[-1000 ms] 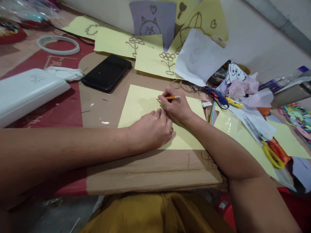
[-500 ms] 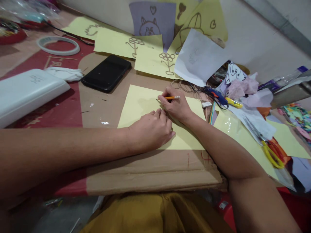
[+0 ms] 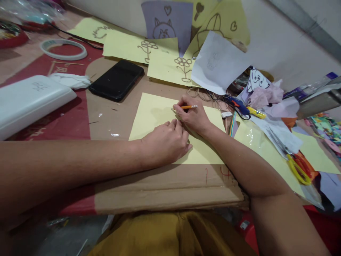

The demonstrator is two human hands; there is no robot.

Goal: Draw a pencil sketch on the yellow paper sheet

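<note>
Cardboard [image 3: 165, 192] reads "1 4" beside yellow paper [image 3: 149, 113] under the hands [image 3: 167, 142].

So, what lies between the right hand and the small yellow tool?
In the head view, from the right hand outward: mainly part of the yellow sheet, a small white block, then a blue tool.

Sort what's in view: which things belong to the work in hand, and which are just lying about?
In use:
- pencil, held in the right hand
- yellow sheet, beneath both hands, the left hand resting on it

Apparently just lying about:
- phone
- tape roll
- scissors
- cutter
</note>
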